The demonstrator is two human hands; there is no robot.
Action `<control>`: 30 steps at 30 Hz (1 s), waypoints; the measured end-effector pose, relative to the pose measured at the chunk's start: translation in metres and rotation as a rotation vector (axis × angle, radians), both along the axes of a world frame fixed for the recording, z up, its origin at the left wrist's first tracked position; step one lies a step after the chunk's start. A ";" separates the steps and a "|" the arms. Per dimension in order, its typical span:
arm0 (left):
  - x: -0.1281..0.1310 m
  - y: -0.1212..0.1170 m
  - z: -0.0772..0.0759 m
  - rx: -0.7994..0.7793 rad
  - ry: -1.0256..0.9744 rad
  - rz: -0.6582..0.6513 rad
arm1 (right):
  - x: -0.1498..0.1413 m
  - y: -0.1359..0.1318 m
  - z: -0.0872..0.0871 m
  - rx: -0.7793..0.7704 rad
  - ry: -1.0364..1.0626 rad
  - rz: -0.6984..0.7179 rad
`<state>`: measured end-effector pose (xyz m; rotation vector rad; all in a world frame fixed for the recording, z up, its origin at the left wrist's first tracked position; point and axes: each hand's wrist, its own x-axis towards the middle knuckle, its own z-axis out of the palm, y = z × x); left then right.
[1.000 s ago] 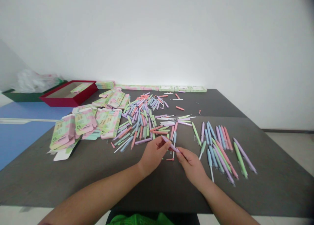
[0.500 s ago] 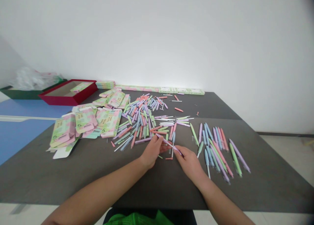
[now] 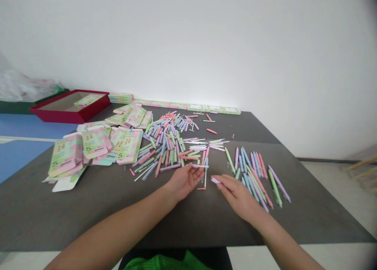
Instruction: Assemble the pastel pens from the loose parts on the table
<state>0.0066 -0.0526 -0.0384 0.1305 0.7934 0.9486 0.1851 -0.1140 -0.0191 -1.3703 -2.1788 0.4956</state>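
My left hand [image 3: 183, 182] pinches a thin pen piece [image 3: 201, 166] between thumb and forefinger, purple at one end and white at the other; its remaining fingers are loosely curled. To the right, my right hand [image 3: 237, 195] is closed on a purple pen barrel [image 3: 216, 180], most of it hidden in the fingers. A gap separates the two pieces. Just beyond the hands spreads a heap of pastel pen parts [image 3: 167, 144]. On the table between them lies a small red piece [image 3: 202, 188] beside a white stick. Whole-looking pens [image 3: 255, 179] lie in a loose group near my right hand.
Flattened pink and green cartons [image 3: 97, 142] are piled on the left of the dark table [image 3: 123, 215]. Behind them stands a red box [image 3: 63, 115] next to a plastic bag [image 3: 26, 87]. Small boxes [image 3: 196, 107] line the table's back edge along the wall.
The purple pen that both hands held together is now in two parts, one in each hand. My hands have moved apart, and the view has turned slightly right.
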 end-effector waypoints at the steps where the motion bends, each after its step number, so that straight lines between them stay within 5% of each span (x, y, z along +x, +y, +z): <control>1: 0.007 -0.002 0.000 -0.017 -0.029 -0.001 | -0.001 0.000 0.009 0.010 -0.065 0.029; 6: 0.043 -0.005 0.001 0.006 -0.191 -0.055 | -0.007 0.010 0.045 0.121 -0.459 0.114; 12: 0.061 -0.006 0.002 0.045 -0.292 -0.139 | -0.011 0.022 0.062 0.197 -0.722 0.201; 30: 0.067 -0.004 -0.002 -0.049 -0.362 -0.086 | -0.013 0.039 0.098 0.153 -0.889 0.223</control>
